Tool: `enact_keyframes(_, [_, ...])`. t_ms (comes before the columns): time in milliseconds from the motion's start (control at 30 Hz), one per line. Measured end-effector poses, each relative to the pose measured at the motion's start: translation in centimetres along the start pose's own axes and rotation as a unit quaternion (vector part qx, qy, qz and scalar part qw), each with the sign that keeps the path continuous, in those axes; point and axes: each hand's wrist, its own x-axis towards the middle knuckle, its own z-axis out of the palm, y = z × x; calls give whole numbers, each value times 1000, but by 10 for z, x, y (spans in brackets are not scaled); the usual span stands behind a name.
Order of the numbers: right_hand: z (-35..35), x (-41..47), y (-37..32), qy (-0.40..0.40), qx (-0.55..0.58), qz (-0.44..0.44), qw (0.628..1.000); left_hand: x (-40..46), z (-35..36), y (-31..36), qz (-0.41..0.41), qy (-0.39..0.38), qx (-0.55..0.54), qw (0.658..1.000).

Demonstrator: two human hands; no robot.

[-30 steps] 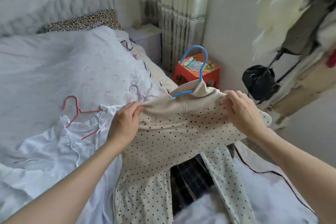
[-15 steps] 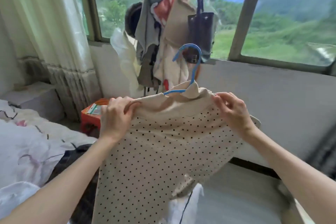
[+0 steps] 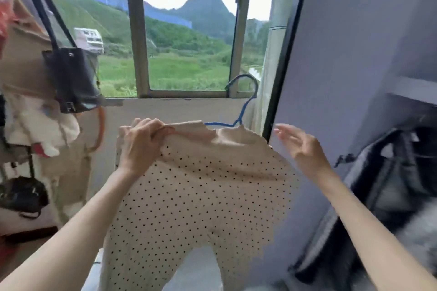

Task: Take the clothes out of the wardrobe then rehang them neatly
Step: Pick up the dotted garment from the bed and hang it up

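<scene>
A cream polka-dot top (image 3: pixel 201 196) hangs on a blue hanger (image 3: pixel 243 104), held up in front of me below the window. My left hand (image 3: pixel 142 144) grips the top's left shoulder. To the right of the top's other shoulder, my right hand (image 3: pixel 300 146) is off the fabric with fingers spread, holding nothing. The grey wardrobe (image 3: pixel 343 54) stands at the right with its dark door edge just behind my right hand. Dark and grey garments (image 3: pixel 383 184) sit inside it.
A coat stand at the left carries a black bag (image 3: pixel 71 78), beige and white clothes (image 3: pixel 42 125) and a second dark bag (image 3: pixel 21 194). The window (image 3: pixel 189 30) and its sill are straight ahead, above a pale wall.
I have turned right from the bed past the coat stand to the wardrobe, carrying the top. My right hand has let go of the right shoulder and opened.
</scene>
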Motion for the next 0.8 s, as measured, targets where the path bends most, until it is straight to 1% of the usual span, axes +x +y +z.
enact_keyframes(100, [-44,-10,37,-75,-115,47,989,-2,39,41,48,-1,-43,998])
enact_keyframes(167, [-64,-21,56,-90,-133,60,985,-4,63,67,48,-11,-82,995])
enact_keyframes(233, [-83,-33,70,-59,-117,58,990,-4,89,87,20,-26,-110,993])
enact_keyframes(300, [-101,-45,79,-8,-84,66,994,-5,115,105,11,-50,-106,993])
enact_keyframes(367, [-120,-56,88,34,-63,77,994,-4,140,124,10,-78,-112,991])
enact_keyframes(467, [-146,-74,107,74,-54,116,989,-7,178,156,32,-105,-99,989])
enact_keyframes(533, [-161,-87,121,96,-57,144,983,-15,203,177,49,-126,-99,986])
enact_keyframes(667, [-187,-119,149,137,-66,211,966,-43,248,218,46,-196,-139,970])
enact_keyframes(800, [-200,-150,169,187,-77,284,937,-60,291,249,90,-278,-180,939])
